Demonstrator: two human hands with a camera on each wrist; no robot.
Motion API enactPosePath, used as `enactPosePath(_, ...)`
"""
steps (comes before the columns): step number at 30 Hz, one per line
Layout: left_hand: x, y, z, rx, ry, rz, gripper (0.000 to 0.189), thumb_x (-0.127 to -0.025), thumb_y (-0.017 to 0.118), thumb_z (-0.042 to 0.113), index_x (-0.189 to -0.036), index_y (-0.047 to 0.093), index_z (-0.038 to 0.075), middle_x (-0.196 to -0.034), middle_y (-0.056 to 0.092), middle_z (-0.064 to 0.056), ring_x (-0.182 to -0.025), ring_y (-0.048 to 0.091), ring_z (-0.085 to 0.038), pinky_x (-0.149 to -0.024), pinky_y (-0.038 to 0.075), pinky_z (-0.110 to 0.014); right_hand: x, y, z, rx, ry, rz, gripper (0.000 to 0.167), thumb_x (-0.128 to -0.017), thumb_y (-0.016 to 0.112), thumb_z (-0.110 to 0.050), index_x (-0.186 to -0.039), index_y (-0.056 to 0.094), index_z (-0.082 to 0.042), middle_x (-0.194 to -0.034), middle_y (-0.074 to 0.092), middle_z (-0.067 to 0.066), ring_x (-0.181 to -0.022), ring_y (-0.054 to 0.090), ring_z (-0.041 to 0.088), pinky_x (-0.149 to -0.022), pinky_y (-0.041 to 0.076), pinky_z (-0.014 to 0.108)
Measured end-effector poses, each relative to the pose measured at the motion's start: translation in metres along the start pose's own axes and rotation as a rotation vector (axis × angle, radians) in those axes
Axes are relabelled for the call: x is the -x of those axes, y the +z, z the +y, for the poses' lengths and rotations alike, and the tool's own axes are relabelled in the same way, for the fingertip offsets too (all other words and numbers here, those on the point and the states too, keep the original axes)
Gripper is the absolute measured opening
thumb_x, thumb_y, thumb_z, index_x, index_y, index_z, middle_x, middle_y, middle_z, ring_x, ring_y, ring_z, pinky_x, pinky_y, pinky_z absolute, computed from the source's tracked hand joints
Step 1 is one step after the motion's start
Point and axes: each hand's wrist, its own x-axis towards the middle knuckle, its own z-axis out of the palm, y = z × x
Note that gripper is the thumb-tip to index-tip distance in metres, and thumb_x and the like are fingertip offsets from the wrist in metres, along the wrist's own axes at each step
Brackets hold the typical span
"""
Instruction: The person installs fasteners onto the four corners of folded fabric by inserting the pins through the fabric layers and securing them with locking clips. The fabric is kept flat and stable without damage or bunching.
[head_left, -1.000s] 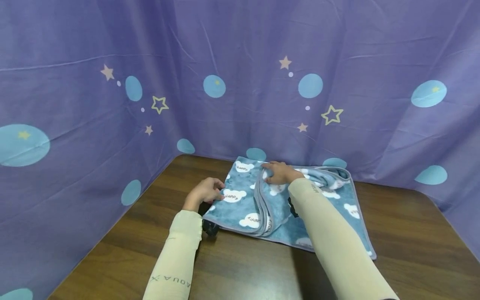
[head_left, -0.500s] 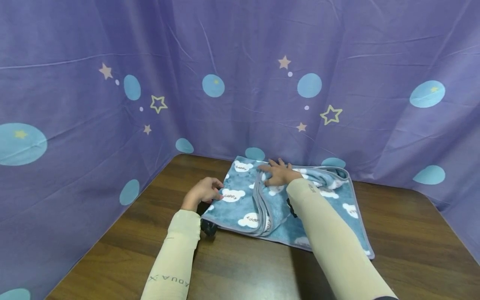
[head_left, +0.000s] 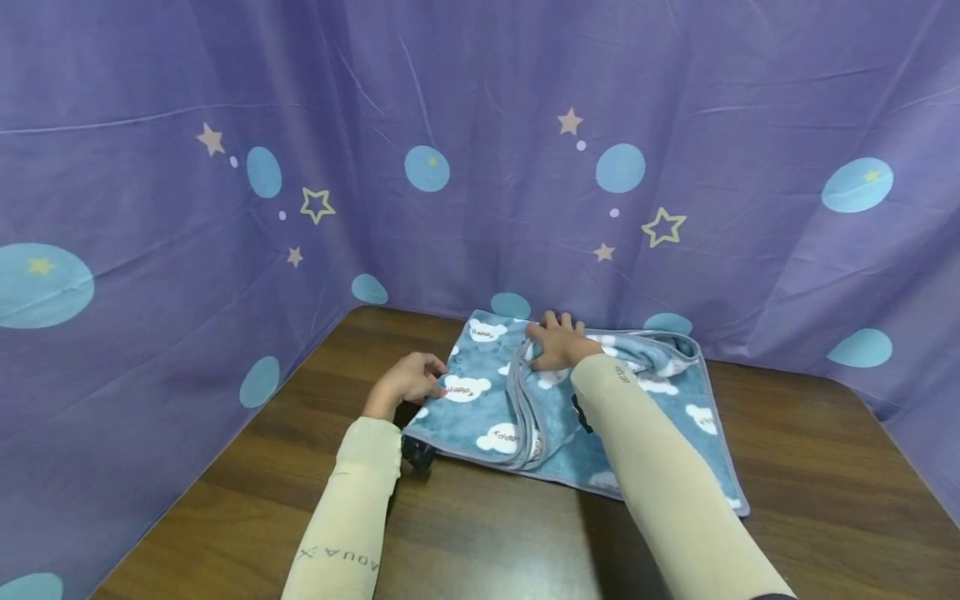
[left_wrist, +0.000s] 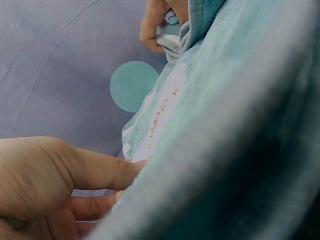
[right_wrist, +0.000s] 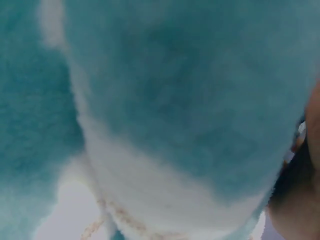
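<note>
A teal blanket (head_left: 465,425) with grey edging and white bear heads lies on the table, its right part folded over in layers. My left hand (head_left: 408,382) pinches its left edge; in the left wrist view the thumb (left_wrist: 107,170) lies over the cloth and fingers go beneath. At the far side, my right hand (head_left: 558,346) grips the folded layers, fingers spread over the back and thumb toward the left. The left wrist view shows that right hand (left_wrist: 152,27) curled about the cloth. Blanket (right_wrist: 185,100) fills most of the right wrist view.
The wooden table (head_left: 480,542) extends in front and to both sides. A purple curtain (head_left: 480,167) with stars and blue ovals hangs close behind and at the left. Rumpled folds (head_left: 660,354) of the blanket lie at its back right.
The right hand's fingers have spread and shifted slightly toward the back over the folded layers. The left hand and the blanket look nearly still.
</note>
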Motion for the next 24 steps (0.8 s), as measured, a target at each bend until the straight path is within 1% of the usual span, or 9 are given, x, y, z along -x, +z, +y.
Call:
enactPosePath(3,0.0,0.0,0.002,0.003,0.001,0.002,0.038,-0.088,0.079,0.008,-0.124,0.068,0.003,-0.096,0.061,-0.01,-0.083,0.06,-0.02,-0.069,0.057,-0.033,-0.001,0.0,0.003,0.043,-0.027,0.05,0.044,-0.095,0.071,-0.044,-0.13,0.055,-0.022,-0.136,0.037,0.013,-0.12,0.032,0.036,-0.098,0.029,0.053)
enactPosePath(5,0.0,0.0,0.003,0.003,0.003,0.002,0.038,-0.088,0.079,0.007,-0.125,0.068,0.003,-0.096,0.061,-0.01,-0.083,0.06,-0.02,-0.069,0.058,-0.033,0.0,-0.002,0.004,0.063,-0.045,0.064,0.031,-0.097,0.069,-0.041,-0.117,0.056,-0.02,-0.126,0.038,0.011,-0.113,0.032,0.034,-0.094,0.029,0.05)
enactPosePath(7,0.0,0.001,0.004,0.005,0.002,0.005,0.038,-0.088,0.079,0.007,-0.124,0.068,0.003,-0.095,0.061,-0.01,-0.082,0.059,-0.02,-0.068,0.057,-0.033,0.003,-0.004,0.005,0.067,-0.058,0.054,0.023,-0.101,0.066,-0.037,-0.11,0.053,-0.02,-0.121,0.039,0.011,-0.109,0.034,0.034,-0.092,0.031,0.049)
enactPosePath(9,-0.001,0.001,0.005,0.003,0.003,0.008,0.038,-0.088,0.079,0.007,-0.124,0.068,0.003,-0.095,0.06,-0.01,-0.083,0.059,-0.02,-0.068,0.057,-0.032,0.006,-0.009,0.004,0.048,-0.061,0.032,0.022,-0.103,0.062,-0.034,-0.116,0.054,-0.018,-0.126,0.04,0.015,-0.115,0.037,0.037,-0.098,0.035,0.052)
enactPosePath(12,-0.002,0.0,0.005,0.006,0.002,0.005,0.037,-0.088,0.079,0.007,-0.124,0.068,0.003,-0.094,0.06,-0.009,-0.084,0.059,-0.02,-0.069,0.058,-0.033,0.01,-0.016,0.003,-0.011,-0.049,-0.006,0.038,-0.105,0.059,-0.031,-0.138,0.051,-0.014,-0.145,0.038,0.024,-0.133,0.036,0.044,-0.109,0.035,0.061)
enactPosePath(14,-0.002,0.0,0.004,0.008,0.003,0.002,0.038,-0.088,0.079,0.007,-0.124,0.068,0.003,-0.095,0.06,-0.009,-0.085,0.059,-0.02,-0.07,0.058,-0.033,0.013,-0.02,0.004,-0.036,-0.052,-0.007,0.044,-0.105,0.06,-0.029,-0.144,0.05,-0.013,-0.15,0.038,0.024,-0.139,0.034,0.045,-0.112,0.034,0.063)
enactPosePath(16,-0.002,0.001,0.003,0.014,-0.002,-0.007,0.038,-0.088,0.08,0.007,-0.124,0.068,0.003,-0.096,0.062,-0.009,-0.087,0.061,-0.021,-0.071,0.059,-0.034,0.017,-0.024,0.005,-0.052,-0.069,0.004,0.043,-0.103,0.063,-0.028,-0.142,0.053,-0.011,-0.146,0.044,0.021,-0.135,0.039,0.042,-0.11,0.038,0.058)
enactPosePath(19,-0.002,0.001,0.002,0.017,-0.005,-0.012,0.038,-0.088,0.08,0.007,-0.124,0.067,0.003,-0.1,0.064,-0.01,-0.089,0.062,-0.021,-0.073,0.059,-0.035,0.024,-0.032,0.008,-0.045,-0.122,0.039,0.033,-0.1,0.069,-0.025,-0.127,0.06,-0.009,-0.128,0.055,0.016,-0.118,0.052,0.035,-0.1,0.047,0.05)
enactPosePath(24,0.0,0.0,-0.001,0.025,-0.004,-0.006,0.038,-0.089,0.079,0.007,-0.124,0.067,0.003,-0.109,0.066,-0.014,-0.091,0.064,-0.023,-0.073,0.059,-0.036,0.038,-0.051,0.01,-0.025,-0.204,0.086,0.026,-0.095,0.076,-0.019,-0.114,0.063,-0.006,-0.11,0.059,0.011,-0.098,0.056,0.026,-0.087,0.05,0.043)
